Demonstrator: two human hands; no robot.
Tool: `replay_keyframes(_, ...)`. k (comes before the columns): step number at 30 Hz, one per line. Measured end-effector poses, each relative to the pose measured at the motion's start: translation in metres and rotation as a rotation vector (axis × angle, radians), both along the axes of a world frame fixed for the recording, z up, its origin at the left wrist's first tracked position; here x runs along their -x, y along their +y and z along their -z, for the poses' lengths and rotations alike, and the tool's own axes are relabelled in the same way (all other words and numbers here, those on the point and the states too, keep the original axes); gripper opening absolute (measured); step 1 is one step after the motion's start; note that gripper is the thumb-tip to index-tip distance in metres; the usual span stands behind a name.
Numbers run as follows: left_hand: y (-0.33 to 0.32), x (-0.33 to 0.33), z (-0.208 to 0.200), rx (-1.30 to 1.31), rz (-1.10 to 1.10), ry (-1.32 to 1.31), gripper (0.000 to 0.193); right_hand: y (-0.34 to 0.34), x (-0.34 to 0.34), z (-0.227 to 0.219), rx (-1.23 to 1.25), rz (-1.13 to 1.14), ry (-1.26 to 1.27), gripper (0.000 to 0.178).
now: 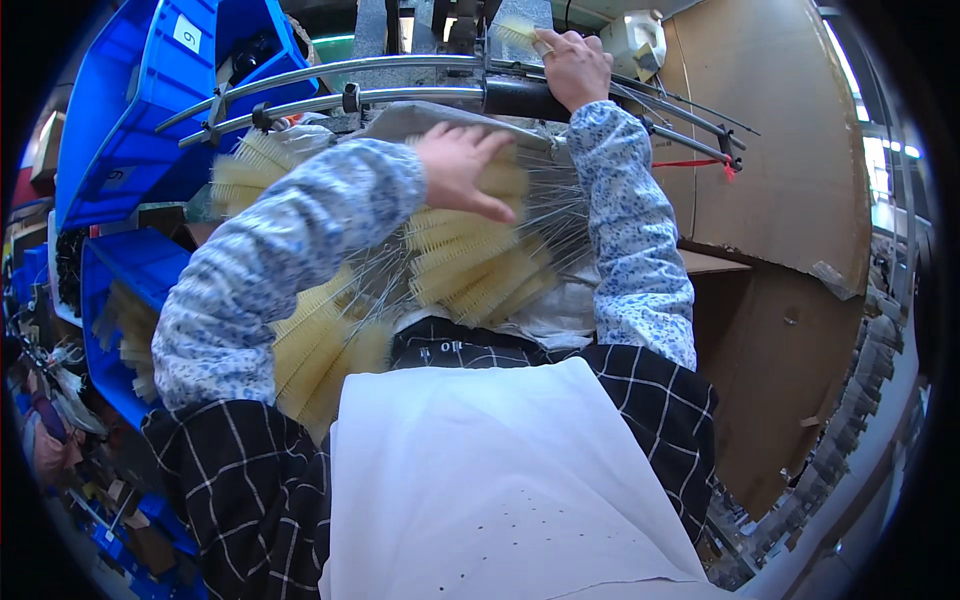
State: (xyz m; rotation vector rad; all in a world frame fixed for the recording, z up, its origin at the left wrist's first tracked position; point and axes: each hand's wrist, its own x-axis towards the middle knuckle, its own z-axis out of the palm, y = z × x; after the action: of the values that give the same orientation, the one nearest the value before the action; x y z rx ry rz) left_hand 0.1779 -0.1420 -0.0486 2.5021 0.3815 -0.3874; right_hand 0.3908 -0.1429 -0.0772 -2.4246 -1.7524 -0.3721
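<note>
My right hand [580, 68] is raised to the metal rails of the machine, its fingers closed round one end of a pale-yellow bristle brush [515, 32]. How its wire runs into the machine is too small to tell. Lower and to the left, my left hand [465, 172] is slightly blurred, palm down with fingers spread and nothing in it. Under it lies a heap of bristle brushes [465, 262] with thin twisted-wire stems [560, 195]. More yellow brushes [325, 345] lie beneath my left forearm. A grey cloth [440, 120] lies between the brushes and the rails.
Two curved steel rails [410, 96] cross in front of me, with a black cylinder [525, 100] between my hands. Blue bins [135, 120] stand at the left, one holding brushes. Tall cardboard [770, 130] walls off the right, near a white plastic container [635, 45] and a red ribbon [728, 170].
</note>
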Motion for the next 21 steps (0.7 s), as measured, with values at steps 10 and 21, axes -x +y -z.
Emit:
replay_keyframes(10, -0.009, 0.02, 0.02, 0.098, 0.101, 0.227, 0.096, 0.019, -0.007, 0.017, 0.003, -0.056, 0.028, 0.028)
replay_keyframes(21, 0.013, 0.197, -0.09, 0.051, -0.356, 0.342, 0.05, 0.041, -0.025, 0.026, 0.001, -0.152, 0.055, 0.031)
